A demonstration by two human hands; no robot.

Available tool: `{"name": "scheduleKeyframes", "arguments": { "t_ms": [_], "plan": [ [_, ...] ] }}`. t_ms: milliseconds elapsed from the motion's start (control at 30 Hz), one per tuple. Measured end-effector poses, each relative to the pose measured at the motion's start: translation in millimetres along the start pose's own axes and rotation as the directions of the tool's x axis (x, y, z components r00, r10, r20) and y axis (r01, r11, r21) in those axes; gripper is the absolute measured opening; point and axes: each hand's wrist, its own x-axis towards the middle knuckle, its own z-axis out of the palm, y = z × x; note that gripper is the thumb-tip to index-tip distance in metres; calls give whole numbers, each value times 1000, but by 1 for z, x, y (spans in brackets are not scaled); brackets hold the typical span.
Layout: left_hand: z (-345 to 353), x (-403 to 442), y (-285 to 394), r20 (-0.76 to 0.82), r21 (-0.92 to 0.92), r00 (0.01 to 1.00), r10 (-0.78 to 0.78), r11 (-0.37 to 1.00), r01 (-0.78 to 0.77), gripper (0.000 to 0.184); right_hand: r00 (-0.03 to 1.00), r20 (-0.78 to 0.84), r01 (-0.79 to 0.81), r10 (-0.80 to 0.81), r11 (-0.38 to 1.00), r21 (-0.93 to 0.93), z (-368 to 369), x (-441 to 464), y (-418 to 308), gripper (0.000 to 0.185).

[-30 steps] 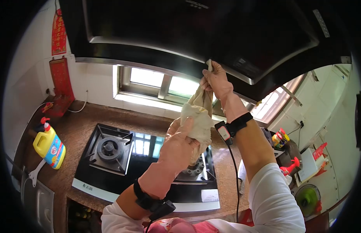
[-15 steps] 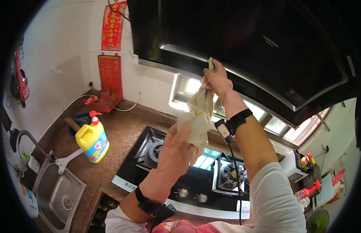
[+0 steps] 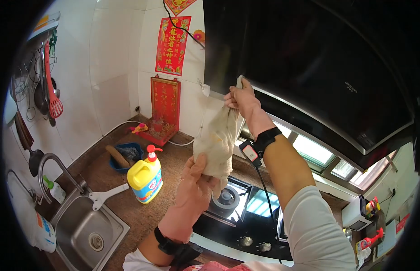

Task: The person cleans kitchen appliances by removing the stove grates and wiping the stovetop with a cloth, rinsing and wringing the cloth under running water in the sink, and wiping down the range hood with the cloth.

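A pale, stained cloth (image 3: 217,142) hangs stretched between my two hands, above the gas stove (image 3: 219,232). My right hand (image 3: 244,100) is closed on its upper end, close to the lower edge of the dark range hood (image 3: 309,49). A small tip of cloth pokes out above the fingers. My left hand (image 3: 192,189) grips the lower part, thumb on the near side; some fingers are hidden behind the cloth.
A yellow pump bottle (image 3: 144,183) stands on the brown counter, beside a steel sink (image 3: 117,229) and a white-handled tool (image 3: 109,195). Behind it sits a blue basin (image 3: 138,151). Utensils such as a red slotted spatula (image 3: 55,106) hang at left. A cable (image 3: 269,203) trails from my right wrist.
My view has turned left, so the bottle and sink appear further right. Both hands still hold the cloth, which now hangs more spread out, with my left hand lower against it.
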Motion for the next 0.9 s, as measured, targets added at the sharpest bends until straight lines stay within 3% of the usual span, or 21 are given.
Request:
{"name": "scheduleKeyframes", "arguments": {
  "t_ms": [100,200,233,367,467,700,800,900],
  "plan": [
    [6,-1,13,-8,-4,1000,14,1000,-14,28,1000,-16,-8,13,963,269,5,-1,1,64],
    [10,-1,21,8,-6,1000,1,1000,-1,29,1000,-8,-5,10,911,412,6,2,-3,54],
    [10,-1,23,18,-7,1000,-4,1000,4,29,1000,-25,7,4,892,452,8,3,-2,41],
    [12,-2,30,97,-23,995,-32,999,34,28,997,-71,51,-17,858,511,16,1,-2,26],
    [19,-7,38,60,0,998,-1,1000,2,27,996,53,31,-74,821,570,14,16,7,52],
    [12,-12,52,57,6,997,43,999,-44,29,987,-21,143,-160,806,574,39,5,6,79],
    [9,-11,55,46,10,997,61,998,-61,29,978,-95,206,-183,827,523,48,-14,-15,48],
    [14,-14,59,43,22,996,75,997,-76,29,972,-81,229,-221,805,547,47,-14,-24,46]
  ]
}}
